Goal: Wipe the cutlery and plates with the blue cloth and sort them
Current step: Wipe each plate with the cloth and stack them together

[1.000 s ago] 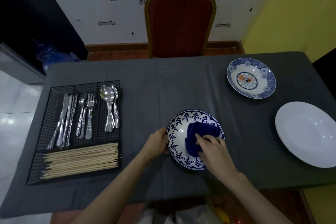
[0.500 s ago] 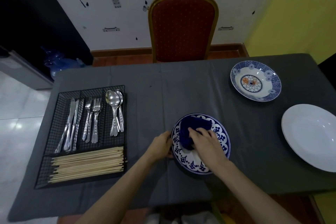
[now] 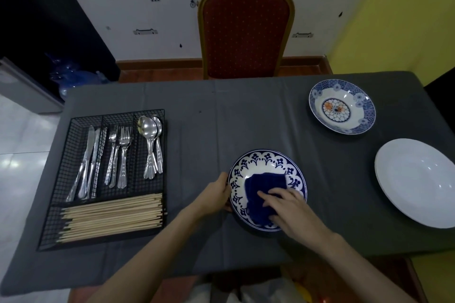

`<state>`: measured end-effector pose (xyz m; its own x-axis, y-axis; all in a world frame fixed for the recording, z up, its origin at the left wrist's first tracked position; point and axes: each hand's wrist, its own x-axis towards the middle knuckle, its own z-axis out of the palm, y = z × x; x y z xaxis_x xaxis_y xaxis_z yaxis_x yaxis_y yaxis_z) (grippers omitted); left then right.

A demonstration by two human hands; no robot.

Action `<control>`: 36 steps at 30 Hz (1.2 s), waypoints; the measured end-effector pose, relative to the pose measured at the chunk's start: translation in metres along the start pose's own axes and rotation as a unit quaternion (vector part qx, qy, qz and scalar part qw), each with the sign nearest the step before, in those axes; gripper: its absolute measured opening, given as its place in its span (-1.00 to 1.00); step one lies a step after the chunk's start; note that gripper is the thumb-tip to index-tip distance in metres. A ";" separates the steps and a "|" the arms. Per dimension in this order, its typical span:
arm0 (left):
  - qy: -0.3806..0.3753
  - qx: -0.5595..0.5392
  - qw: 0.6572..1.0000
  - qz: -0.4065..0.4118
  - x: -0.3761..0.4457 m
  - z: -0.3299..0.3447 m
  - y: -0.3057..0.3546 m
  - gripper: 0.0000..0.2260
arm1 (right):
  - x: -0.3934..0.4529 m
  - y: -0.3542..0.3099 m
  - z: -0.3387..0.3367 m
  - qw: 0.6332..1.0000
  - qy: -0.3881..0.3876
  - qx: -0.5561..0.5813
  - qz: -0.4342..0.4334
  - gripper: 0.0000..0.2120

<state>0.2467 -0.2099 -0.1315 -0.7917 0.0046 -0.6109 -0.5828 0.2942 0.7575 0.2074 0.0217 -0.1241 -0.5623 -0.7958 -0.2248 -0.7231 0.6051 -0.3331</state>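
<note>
The left hand (image 3: 216,192) grips the patterned plate (image 3: 267,167)'s rim; keep it steady while the right hand (image 3: 286,206) presses the blue cloth (image 3: 261,184) flat, sweeping outward.

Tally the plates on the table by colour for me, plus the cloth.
Blue-and-white plate with scalloped border: 1
Blue-and-white plate with orange centre flower: 1
Plain white plate: 1
Blue cloth: 1
Total: 4

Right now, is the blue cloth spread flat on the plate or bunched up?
Bunched up. The blue cloth sits as a crumpled wad on the blue-patterned plate, pressed under the right hand, leaving most of the rim uncovered.
</note>
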 end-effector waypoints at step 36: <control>-0.055 0.064 0.987 0.134 0.104 0.198 0.179 -0.71 | -0.180 0.178 -0.081 0.955 0.139 0.117 0.234 -0.72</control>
<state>0.0962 0.0327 -0.1048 -0.8854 0.2008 -0.4192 -0.3216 0.3864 0.8644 0.1482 0.2747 -0.0688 -0.9106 -0.3820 -0.1578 -0.2750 0.8449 -0.4588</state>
